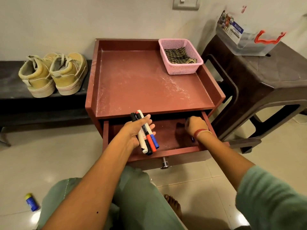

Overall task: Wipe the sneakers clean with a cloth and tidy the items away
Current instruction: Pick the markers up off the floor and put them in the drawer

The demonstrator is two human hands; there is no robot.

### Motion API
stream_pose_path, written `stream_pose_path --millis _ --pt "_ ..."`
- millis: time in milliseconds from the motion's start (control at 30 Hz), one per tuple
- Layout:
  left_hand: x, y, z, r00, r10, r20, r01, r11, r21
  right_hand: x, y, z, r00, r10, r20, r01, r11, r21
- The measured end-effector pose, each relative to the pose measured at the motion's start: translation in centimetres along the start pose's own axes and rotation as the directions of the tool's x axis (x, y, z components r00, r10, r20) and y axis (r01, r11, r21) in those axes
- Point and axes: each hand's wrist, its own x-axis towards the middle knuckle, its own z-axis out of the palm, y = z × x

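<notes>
Two tan sneakers (54, 74) stand side by side on a dark low bench (10, 90) at the left. A striped cloth (180, 55) lies in a pink basket (186, 70) on the back right of the reddish side table (142, 80). The table's drawer (166, 151) is pulled open. My left hand (136, 130) holds several markers (147, 132) over the drawer's left part. My right hand (196, 125) reaches into the drawer's back right corner, fingers curled around something small; a blue tip (192, 139) shows below the wrist.
A dark plastic stool (265, 77) stands right of the table with a clear plastic box (245, 37) on it. A small blue and yellow tube (31, 202) lies on the tiled floor at lower left. My knees and a bare foot (173, 205) are below the drawer.
</notes>
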Motion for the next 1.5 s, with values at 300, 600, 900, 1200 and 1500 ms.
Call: stream_pose_path --millis 300,600,900,1200,1500 --pt "-0.2 -0.4 1.1 1.000 -0.015 0.002 0.015 1.000 0.013 -8.5 -7.5 -2.7 0.920 -0.215 0.327 -0.165 0.543 0.824" --pt "0.1 0.1 0.2 0.998 -0.019 -0.066 0.016 0.999 -0.046 -5.8 -1.4 -5.0 0.935 -0.101 0.339 -0.157 0.740 0.654" --pt "-0.2 0.6 0.2 0.997 -0.082 -0.008 0.080 0.992 -0.100 2.5 0.1 1.3 0.989 0.074 0.130 -0.073 0.997 -0.012" --pt "-0.1 0.6 0.5 0.999 -0.032 0.021 0.033 0.999 -0.012 2.7 0.5 2.1 0.975 0.064 0.212 -0.006 0.964 -0.265" --pt "-0.1 0.4 0.6 0.998 0.060 -0.007 -0.059 0.993 0.106 -1.9 -2.5 -2.4 0.939 -0.053 0.339 -0.181 0.764 0.619"
